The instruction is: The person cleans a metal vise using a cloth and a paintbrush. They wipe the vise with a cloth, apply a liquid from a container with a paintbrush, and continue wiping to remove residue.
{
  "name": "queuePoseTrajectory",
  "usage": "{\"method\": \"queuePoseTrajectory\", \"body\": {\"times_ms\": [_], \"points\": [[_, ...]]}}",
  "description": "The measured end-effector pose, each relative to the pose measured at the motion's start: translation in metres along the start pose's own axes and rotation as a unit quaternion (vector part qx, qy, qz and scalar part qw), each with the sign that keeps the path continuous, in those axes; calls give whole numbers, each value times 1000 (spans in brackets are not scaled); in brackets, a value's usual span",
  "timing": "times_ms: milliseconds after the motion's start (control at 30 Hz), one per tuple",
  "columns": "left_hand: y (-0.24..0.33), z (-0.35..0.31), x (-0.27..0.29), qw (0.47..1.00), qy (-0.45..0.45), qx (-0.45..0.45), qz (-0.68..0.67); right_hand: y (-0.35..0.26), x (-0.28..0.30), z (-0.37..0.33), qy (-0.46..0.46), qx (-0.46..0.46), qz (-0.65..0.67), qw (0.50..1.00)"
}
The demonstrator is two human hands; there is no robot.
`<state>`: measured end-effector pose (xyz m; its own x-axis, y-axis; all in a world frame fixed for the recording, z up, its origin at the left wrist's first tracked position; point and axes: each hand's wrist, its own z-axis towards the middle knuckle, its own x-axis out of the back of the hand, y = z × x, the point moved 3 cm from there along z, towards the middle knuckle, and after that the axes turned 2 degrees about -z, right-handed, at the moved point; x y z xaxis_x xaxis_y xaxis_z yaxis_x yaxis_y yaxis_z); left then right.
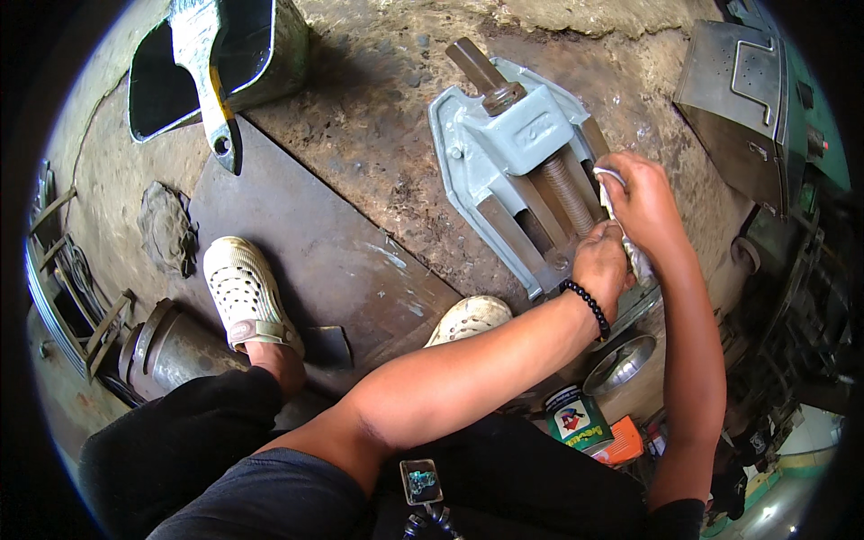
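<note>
A vise (pixel 540 135), its body coated in light blue-grey paint, lies on the ground in front of me, with a bare metal screw (pixel 567 193) and rails. At its right side my right hand (pixel 641 198) pinches a crumpled white cloth (pixel 638 258), one end of which curls up by the fingertips. My left hand (pixel 601 263), with a black bead bracelet above it, is curled over the near end of the vise against the same cloth. Its fingertips are partly hidden. The cloth runs along the vise's right edge between both hands.
A paint-stained brush (pixel 205 72) lies across a dark open container (pixel 270 67) at upper left. A metal sheet (pixel 315 225) lies under my shoes, beside a crumpled rag (pixel 167 229). Nearby stand a paint can (pixel 578 420), a round metal dish (pixel 621 364) and a metal box (pixel 733 108).
</note>
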<state>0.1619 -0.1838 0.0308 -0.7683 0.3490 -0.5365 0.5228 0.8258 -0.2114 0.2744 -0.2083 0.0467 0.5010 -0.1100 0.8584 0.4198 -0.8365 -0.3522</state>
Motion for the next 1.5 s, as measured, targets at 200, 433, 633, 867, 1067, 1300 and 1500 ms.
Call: {"method": "queuePoseTrajectory", "body": {"times_ms": [200,433,633,867,1067,1300,1500], "points": [[4,2,-1,1000,9,-12,-7,1,-3,2,28,-7,-45,999],[7,-2,-2,999,38,-1,-1,-1,-7,5,19,-10,-55,998],[8,-2,-2,999,41,0,-22,-6,-9,7,37,-44,-107,993],[11,-3,1,999,40,14,19,-6,-12,15,15,-153,-96,983],[10,-7,-1,998,56,20,-8,-17,-13,17,5,-102,-169,980],[15,-11,-5,999,33,27,-22,-27,-4,27,-96,-137,-315,934],[19,-6,-2,998,20,25,-50,-30,-7,37,-146,-106,-355,917]]}}
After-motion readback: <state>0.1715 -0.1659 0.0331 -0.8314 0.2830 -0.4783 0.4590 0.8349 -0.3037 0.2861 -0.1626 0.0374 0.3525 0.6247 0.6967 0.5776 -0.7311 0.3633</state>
